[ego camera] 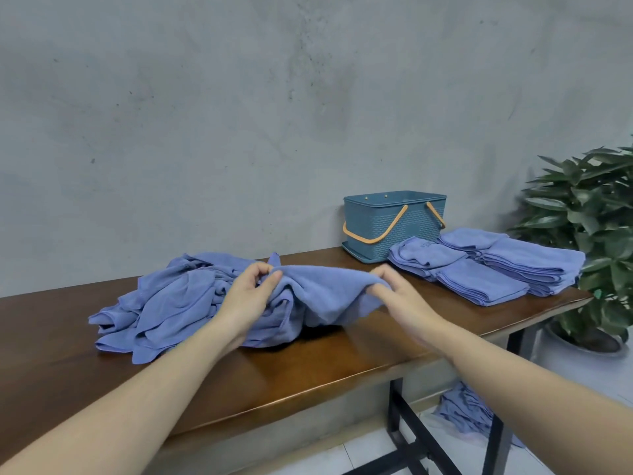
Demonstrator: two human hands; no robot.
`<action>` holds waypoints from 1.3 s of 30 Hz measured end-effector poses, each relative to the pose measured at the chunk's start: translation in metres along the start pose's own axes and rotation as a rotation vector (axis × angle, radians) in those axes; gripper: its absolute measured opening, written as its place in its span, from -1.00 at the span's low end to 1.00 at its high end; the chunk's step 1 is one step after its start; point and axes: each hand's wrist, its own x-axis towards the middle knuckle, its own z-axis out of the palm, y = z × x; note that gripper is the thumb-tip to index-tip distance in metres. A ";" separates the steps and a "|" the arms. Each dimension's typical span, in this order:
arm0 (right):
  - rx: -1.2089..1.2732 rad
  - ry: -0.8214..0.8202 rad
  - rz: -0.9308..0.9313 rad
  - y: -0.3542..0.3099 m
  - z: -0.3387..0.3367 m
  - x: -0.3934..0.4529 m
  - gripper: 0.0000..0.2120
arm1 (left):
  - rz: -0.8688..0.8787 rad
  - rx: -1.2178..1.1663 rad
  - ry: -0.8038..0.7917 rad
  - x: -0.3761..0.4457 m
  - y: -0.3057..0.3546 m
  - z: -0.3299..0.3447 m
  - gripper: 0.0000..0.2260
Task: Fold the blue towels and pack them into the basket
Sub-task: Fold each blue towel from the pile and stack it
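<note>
From my remote seat, I see both hands lift one blue towel (329,296) above the wooden table (308,368), in front of the basket (394,221). The left hand (246,296) pinches its upper edge between thumb and curled fingers; the right hand (394,289) pinches the same edge nearer the basket. I can read no lettering on anything; a faint mark on one folded towel is too blurred to make out. The teal basket, orange handles down, stands against the wall; its contents are hidden from me. Folded stacks (496,265) lie just right of the basket, an unfolded heap (178,303) well left of it. A plant (589,214) stands right of it, and more towels (469,413) lie on the floor.
</note>
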 end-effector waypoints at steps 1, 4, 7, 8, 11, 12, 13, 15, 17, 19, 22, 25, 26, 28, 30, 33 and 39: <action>0.113 0.044 0.030 -0.007 -0.001 0.004 -0.84 | -0.003 -0.018 0.000 0.001 0.005 -0.002 -0.88; 0.270 0.068 0.067 -0.023 -0.004 0.015 -0.74 | 0.002 -0.091 -0.024 0.005 0.020 0.000 -0.95; 0.328 0.097 0.061 -0.038 -0.007 0.025 -0.64 | -0.030 -0.177 -0.009 0.016 0.034 0.003 -0.95; 0.344 0.113 0.069 -0.044 -0.009 0.028 -0.62 | -0.050 -0.202 -0.019 0.022 0.036 0.003 -0.93; 0.405 0.125 0.098 -0.059 -0.017 0.042 -0.56 | -0.106 -0.254 -0.105 0.042 0.039 0.004 -0.83; 0.408 0.129 0.105 -0.062 -0.019 0.047 -0.56 | -0.110 -0.256 -0.126 0.049 0.037 0.005 -0.82; 0.387 0.138 0.109 -0.062 -0.021 0.052 -0.58 | -0.106 -0.237 -0.137 0.054 0.036 0.007 -0.80; 0.272 0.145 0.081 -0.058 -0.024 0.062 -0.61 | -0.079 -0.118 -0.138 0.066 0.030 0.011 -0.75; 0.070 0.129 0.012 -0.047 -0.026 0.071 -0.59 | -0.016 0.044 -0.149 0.079 0.019 0.016 -0.71; -0.165 0.084 -0.057 -0.029 -0.030 0.081 -0.55 | 0.046 0.170 -0.158 0.092 0.004 0.020 -0.62; -0.467 -0.012 -0.206 -0.002 -0.029 0.099 -0.52 | 0.091 0.340 -0.158 0.116 -0.023 0.021 -0.50; -0.716 -0.083 -0.309 0.030 -0.029 0.121 -0.43 | 0.096 0.444 -0.173 0.138 -0.050 0.021 -0.42; -0.799 -0.085 -0.308 0.040 -0.029 0.129 -0.42 | 0.104 0.466 -0.175 0.145 -0.057 0.021 -0.41; -0.919 -0.077 -0.341 0.054 -0.028 0.145 -0.39 | 0.123 0.490 -0.166 0.162 -0.070 0.021 -0.39; -0.965 -0.075 -0.361 0.062 -0.025 0.164 -0.36 | 0.144 0.494 -0.136 0.181 -0.080 0.021 -0.38; -1.027 -0.036 -0.398 0.070 -0.023 0.195 -0.39 | 0.147 0.514 -0.093 0.211 -0.093 0.022 -0.35; -1.098 -0.153 -0.201 0.120 -0.024 0.246 -0.39 | 0.076 0.622 -0.108 0.250 -0.133 0.039 -0.28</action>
